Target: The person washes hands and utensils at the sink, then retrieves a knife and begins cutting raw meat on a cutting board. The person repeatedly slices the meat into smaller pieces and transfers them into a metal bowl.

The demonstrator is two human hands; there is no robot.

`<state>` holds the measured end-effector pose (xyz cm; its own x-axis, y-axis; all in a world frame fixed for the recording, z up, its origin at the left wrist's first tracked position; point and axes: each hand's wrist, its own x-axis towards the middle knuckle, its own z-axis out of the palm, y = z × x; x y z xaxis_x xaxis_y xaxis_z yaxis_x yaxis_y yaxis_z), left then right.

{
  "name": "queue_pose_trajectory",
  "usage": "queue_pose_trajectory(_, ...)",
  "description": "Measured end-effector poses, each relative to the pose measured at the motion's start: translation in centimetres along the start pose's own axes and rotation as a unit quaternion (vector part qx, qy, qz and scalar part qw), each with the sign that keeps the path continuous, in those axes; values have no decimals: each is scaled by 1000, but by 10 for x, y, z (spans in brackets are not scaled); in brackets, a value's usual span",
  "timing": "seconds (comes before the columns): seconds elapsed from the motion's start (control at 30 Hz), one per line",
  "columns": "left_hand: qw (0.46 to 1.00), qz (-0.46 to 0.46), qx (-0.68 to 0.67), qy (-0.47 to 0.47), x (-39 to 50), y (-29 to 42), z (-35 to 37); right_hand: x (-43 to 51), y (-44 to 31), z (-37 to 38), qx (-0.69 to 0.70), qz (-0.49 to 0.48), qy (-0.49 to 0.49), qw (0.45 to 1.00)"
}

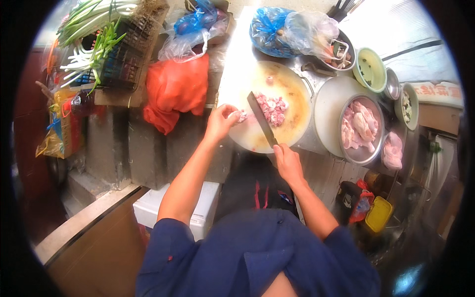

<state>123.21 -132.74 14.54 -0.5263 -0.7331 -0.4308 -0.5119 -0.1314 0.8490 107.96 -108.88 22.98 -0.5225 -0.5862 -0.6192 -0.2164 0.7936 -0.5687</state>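
Observation:
My right hand (287, 163) is closed around the handle of a cleaver (261, 117), whose blade points away from me over a round cutting board (297, 126). Just right of the blade lies a heap of chopped raw meat pieces (274, 109). One separate meat piece (269, 79) sits farther back on the board. At the board's left edge my left hand (223, 120) pinches a small piece of raw meat (242, 116) between thumb and fingers. The blade and the left hand are apart.
To the right, a metal bowl (382, 137) of raw poultry stands on a second round board (326, 111). Behind are a green bowl (378, 70) and a blue plastic bag (269, 33). On the left are a red plastic bag (176, 87) and a black crate (122, 63) with spring onions (100, 48).

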Motion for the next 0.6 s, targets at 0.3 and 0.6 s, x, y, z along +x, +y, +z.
queue_pose_trajectory(0.3,986,-8,146,78,-4,-18,10,-26,-22,7,155,-257,102,948)
queue_pose_trajectory(0.6,973,-19,205,103,-13,-21,13,-17,-5,-4,36,-65,20,997)
